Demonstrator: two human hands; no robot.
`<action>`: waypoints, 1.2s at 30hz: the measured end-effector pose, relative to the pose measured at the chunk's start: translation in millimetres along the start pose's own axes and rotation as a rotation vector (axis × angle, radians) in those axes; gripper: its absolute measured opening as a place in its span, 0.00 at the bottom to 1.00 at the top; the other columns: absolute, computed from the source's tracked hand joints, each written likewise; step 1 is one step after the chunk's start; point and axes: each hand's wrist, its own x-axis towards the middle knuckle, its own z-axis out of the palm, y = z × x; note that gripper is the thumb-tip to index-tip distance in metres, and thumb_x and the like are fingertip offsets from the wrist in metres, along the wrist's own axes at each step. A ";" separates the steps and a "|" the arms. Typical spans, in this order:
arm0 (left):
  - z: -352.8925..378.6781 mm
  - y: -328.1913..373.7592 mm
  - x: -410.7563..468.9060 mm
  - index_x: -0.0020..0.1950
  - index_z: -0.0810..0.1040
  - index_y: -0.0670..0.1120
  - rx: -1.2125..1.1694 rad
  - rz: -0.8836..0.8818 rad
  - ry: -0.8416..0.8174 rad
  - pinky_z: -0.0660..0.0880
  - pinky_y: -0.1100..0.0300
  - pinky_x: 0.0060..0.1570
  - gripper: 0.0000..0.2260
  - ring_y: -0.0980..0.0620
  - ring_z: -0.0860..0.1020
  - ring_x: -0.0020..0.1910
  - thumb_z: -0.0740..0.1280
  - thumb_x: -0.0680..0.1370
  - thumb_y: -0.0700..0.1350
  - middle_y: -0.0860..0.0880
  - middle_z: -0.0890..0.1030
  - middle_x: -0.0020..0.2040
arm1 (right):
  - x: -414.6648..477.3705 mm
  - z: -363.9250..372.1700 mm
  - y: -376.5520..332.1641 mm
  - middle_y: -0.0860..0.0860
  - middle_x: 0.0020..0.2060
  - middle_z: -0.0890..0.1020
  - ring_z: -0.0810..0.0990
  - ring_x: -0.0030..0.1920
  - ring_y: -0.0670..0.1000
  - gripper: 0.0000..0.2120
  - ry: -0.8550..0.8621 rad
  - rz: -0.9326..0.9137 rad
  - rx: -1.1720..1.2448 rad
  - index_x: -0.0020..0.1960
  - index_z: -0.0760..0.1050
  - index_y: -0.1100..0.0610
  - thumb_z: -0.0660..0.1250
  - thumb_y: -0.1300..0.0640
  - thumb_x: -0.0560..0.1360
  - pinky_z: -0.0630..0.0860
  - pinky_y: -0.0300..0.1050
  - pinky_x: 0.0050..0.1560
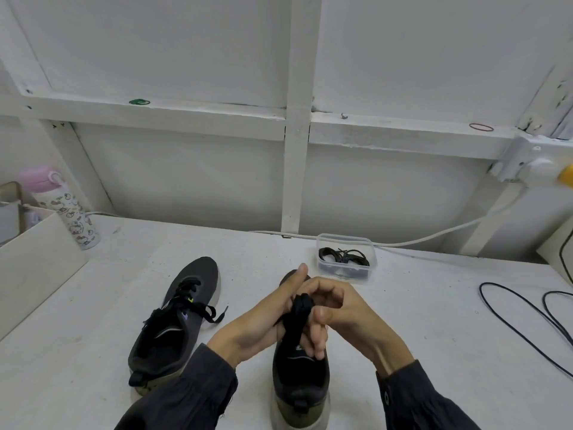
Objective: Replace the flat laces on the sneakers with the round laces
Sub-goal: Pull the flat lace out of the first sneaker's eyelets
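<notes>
A black flat lace point(302, 315), gathered into a thick folded bundle, is held between both hands just above the tongue of the nearer sneaker point(300, 380). Its lower end runs down towards the shoe's opening, though the fingers hide whether it is still threaded there. The left hand point(251, 324) comes in from the left with fingers curled under the bundle and thumb pointing up. The right hand point(339, 308) closes on it from the other side, thumb pressed to the lace and fingers curled over and down. Both wrists wear dark sleeves.

There are two dark grey sneakers, pale-soled, toes pointing away. The second sneaker point(179, 324) lies left of the grip, its own flat black lace loosened and trailing onto the white table point(434, 342). Just beyond the grip and slightly right stands one clear plastic container point(373, 252) holding coiled black round laces point(344, 255). Farther right, dark cables point(527, 316) loop on the table. Far left are one patterned bottle point(73, 215) with a pink lid and a pale box point(37, 265).
</notes>
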 end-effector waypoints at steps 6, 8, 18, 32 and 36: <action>4.2 -5.1 6.6 0.23 0.77 0.46 -0.011 -0.045 0.070 0.75 0.61 0.35 0.35 0.47 0.76 0.28 0.49 0.79 0.65 0.44 0.75 0.26 | -1.0 2.6 -0.5 0.58 0.31 0.82 0.81 0.28 0.53 0.32 0.051 0.013 -0.060 0.50 0.65 0.72 0.78 0.48 0.67 0.78 0.41 0.33; 3.7 -8.0 11.0 0.22 0.73 0.47 -0.044 -0.034 0.134 0.73 0.61 0.32 0.31 0.48 0.75 0.25 0.54 0.78 0.64 0.45 0.73 0.24 | -0.6 4.1 0.2 0.60 0.32 0.82 0.81 0.27 0.54 0.34 0.102 -0.005 -0.040 0.51 0.63 0.75 0.77 0.49 0.68 0.78 0.42 0.31; 1.1 -17.1 27.5 0.20 0.74 0.46 -0.091 0.060 0.453 0.69 0.61 0.25 0.27 0.49 0.71 0.20 0.62 0.80 0.52 0.50 0.62 0.18 | 10.0 18.7 -1.8 0.61 0.32 0.82 0.81 0.28 0.54 0.14 0.484 -0.127 -0.175 0.45 0.71 0.69 0.74 0.63 0.68 0.80 0.44 0.33; -0.9 -29.4 53.4 0.21 0.63 0.44 -0.026 0.131 0.451 0.69 0.61 0.28 0.27 0.49 0.71 0.22 0.66 0.78 0.51 0.47 0.66 0.20 | -3.8 12.8 0.1 0.64 0.31 0.82 0.79 0.27 0.58 0.03 0.693 -0.180 -0.202 0.42 0.80 0.69 0.72 0.68 0.71 0.78 0.46 0.32; 2.3 -32.2 66.8 0.20 0.65 0.46 -0.041 0.110 0.451 0.69 0.62 0.27 0.27 0.49 0.71 0.23 0.67 0.78 0.51 0.48 0.67 0.20 | -5.9 -0.3 5.8 0.61 0.31 0.83 0.81 0.29 0.57 0.06 0.757 -0.165 -0.260 0.42 0.79 0.68 0.73 0.65 0.71 0.79 0.50 0.37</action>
